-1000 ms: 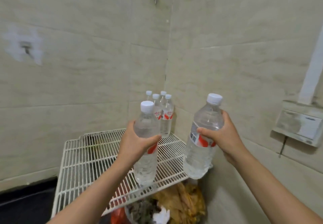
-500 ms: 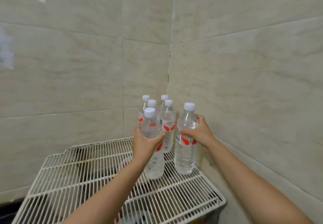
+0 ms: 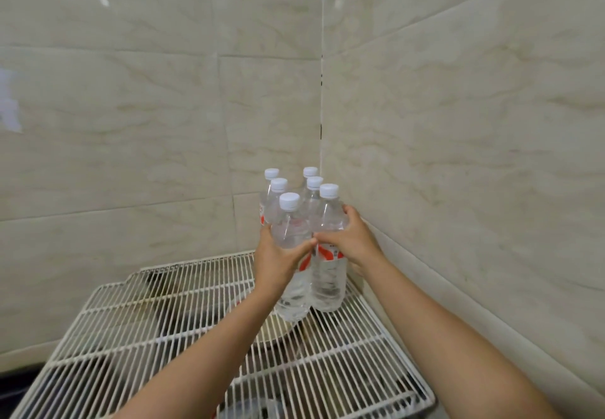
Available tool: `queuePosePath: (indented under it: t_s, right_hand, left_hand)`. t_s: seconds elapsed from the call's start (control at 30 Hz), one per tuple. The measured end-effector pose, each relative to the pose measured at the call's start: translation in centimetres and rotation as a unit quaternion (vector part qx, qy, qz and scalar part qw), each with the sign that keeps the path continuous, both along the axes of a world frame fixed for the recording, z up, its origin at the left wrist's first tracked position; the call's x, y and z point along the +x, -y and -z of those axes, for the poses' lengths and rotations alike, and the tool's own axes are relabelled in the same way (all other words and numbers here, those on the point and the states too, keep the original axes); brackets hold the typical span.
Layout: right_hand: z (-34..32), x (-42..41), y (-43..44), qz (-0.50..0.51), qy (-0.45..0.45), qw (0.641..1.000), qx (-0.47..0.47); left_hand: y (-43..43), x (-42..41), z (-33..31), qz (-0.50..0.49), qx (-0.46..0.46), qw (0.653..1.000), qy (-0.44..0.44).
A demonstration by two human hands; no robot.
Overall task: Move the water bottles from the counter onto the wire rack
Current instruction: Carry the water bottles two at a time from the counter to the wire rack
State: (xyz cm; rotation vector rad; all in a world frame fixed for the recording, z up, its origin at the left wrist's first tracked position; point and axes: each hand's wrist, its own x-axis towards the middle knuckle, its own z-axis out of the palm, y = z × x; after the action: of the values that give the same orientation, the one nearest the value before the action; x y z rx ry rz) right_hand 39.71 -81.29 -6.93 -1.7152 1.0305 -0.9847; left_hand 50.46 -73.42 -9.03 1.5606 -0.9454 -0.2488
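Note:
My left hand (image 3: 276, 260) grips a clear water bottle (image 3: 292, 291) with a white cap and red label; its base is at the white wire rack (image 3: 137, 317). Right beside it, my right hand (image 3: 348, 238) grips a second bottle (image 3: 328, 284), standing upright on the rack near the right wall. The two held bottles touch each other. Behind them, in the tiled corner, stand several more capped bottles (image 3: 278, 194), partly hidden by the held ones.
Beige tiled walls (image 3: 458, 143) close the corner at the back and right. The rack's front rim (image 3: 422, 395) is at the lower right. Dark objects and a pale round dish (image 3: 278, 332) show through the wires below.
Both hands pushed the two bottles farther back and down, bringing them together beside the group in the corner. The camera moved closer and lower over the rack.

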Motion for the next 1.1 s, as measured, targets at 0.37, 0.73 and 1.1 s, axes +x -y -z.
queuePosePath:
  t_s: [0.37,0.73,1.1]
  right_hand:
    - [0.7,-0.4,0.2,-0.084,0.020,0.996,0.024]
    - [4.6,-0.4,-1.2,-0.029,-0.051,0.998,0.010]
    - [4.3,-0.1,-1.9,-0.011,-0.032,0.999,0.036]
  left_hand:
    - [-0.6,1.4,1.6,0.088,0.014,0.995,0.040]
    - [-2.0,1.7,5.9,0.120,0.119,0.985,0.024]
    - [-3.0,1.3,5.1,0.119,0.144,0.982,0.024]
